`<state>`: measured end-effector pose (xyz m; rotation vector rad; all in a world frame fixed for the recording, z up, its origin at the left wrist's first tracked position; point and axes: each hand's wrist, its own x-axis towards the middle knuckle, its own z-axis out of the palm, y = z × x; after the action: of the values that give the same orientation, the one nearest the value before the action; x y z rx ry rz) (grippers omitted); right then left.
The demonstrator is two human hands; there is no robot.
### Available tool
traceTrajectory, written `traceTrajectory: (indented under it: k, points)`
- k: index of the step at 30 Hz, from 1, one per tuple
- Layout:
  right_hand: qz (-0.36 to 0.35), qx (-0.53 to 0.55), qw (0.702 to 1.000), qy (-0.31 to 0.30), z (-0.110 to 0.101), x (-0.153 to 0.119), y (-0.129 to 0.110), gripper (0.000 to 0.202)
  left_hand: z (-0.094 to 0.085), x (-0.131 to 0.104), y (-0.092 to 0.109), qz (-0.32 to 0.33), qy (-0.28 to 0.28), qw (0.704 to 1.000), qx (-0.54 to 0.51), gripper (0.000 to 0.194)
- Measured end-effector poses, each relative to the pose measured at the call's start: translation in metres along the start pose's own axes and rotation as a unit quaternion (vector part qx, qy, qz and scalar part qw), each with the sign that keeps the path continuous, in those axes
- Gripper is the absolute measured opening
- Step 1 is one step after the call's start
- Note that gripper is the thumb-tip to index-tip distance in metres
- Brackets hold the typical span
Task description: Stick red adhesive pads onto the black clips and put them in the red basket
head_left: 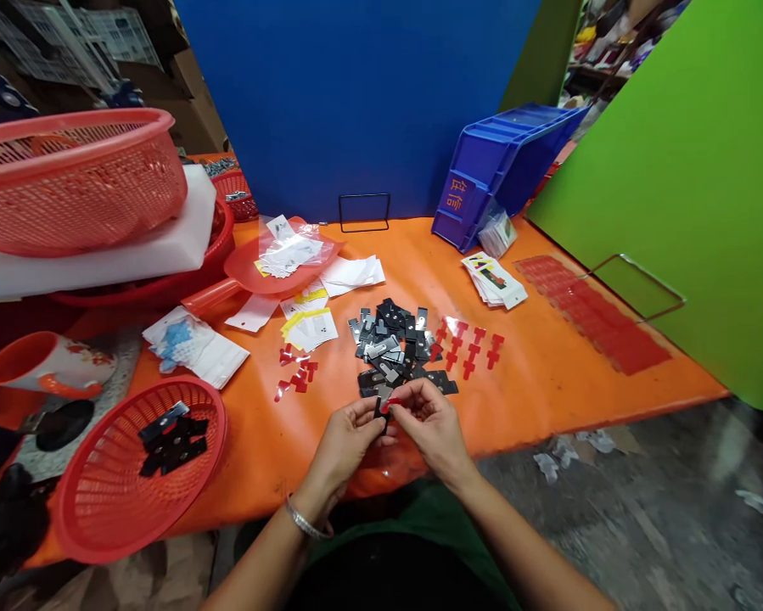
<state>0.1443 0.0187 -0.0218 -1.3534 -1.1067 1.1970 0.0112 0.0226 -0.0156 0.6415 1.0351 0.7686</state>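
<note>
My left hand [350, 434] and my right hand [429, 423] meet at the near edge of the orange table [547, 373], together pinching a small black plate with a red sticker [384, 409] on it. Just beyond my fingers lies a pile of black and silver metal plates [395, 344]. Small red T-shaped stickers [470, 344] lie in rows to the right of the pile, and a few more red stickers [297, 373] lie to its left. A red mesh basket [120, 501] at the near left holds several finished black plates [172, 437].
A blue bin [502, 165] lies tipped at the back right, printed cards [496, 280] beside it and a red sheet [591, 314] further right. Red dustpan with bags [279, 259], white packets [193, 344], a cup [43, 365] and stacked red baskets [69, 178] crowd the left.
</note>
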Motion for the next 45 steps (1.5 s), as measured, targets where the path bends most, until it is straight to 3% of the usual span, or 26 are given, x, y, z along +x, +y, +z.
traceTrajectory:
  k: [11, 45]
  points:
    - [-0.029, -0.041, 0.998, -0.03, -0.0052, 0.0007, 0.0025, 0.007, 0.0005, 0.0013, 0.0003, 0.04, 0.017, 0.998, 0.039, 0.04]
    - [-0.01, -0.031, 0.999, -0.003, -0.001, -0.0004, -0.0014, 0.012, 0.002, -0.0005, -0.0002, 0.029, 0.003, 0.999, 0.024, 0.044]
